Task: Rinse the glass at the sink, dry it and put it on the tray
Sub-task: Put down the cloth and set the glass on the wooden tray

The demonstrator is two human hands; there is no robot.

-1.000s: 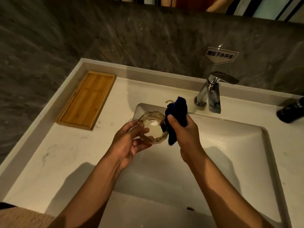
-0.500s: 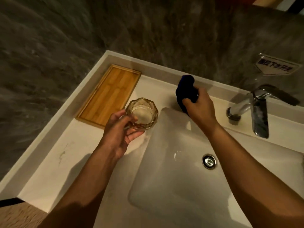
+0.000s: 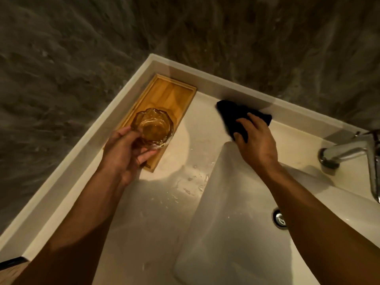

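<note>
A faceted clear glass (image 3: pixel 153 126) is upright in my left hand (image 3: pixel 125 151), which grips its near side. It is over the near half of the wooden tray (image 3: pixel 166 95); I cannot tell if it touches the tray. The tray lies along the left edge of the white counter. My right hand (image 3: pixel 257 140) presses a dark blue cloth (image 3: pixel 236 116) flat on the counter behind the sink basin (image 3: pixel 226 223), its fingers spread over the cloth.
A chrome faucet (image 3: pixel 357 157) stands at the right, with the drain (image 3: pixel 279 220) below it in the basin. Water drops (image 3: pixel 193 182) lie on the counter between tray and basin. A dark stone wall (image 3: pixel 82 48) surrounds the raised counter rim.
My left hand carried the glass leftward from beside the basin to over the tray. My right hand lowered the cloth onto the counter and spread over it. The view swung left.
</note>
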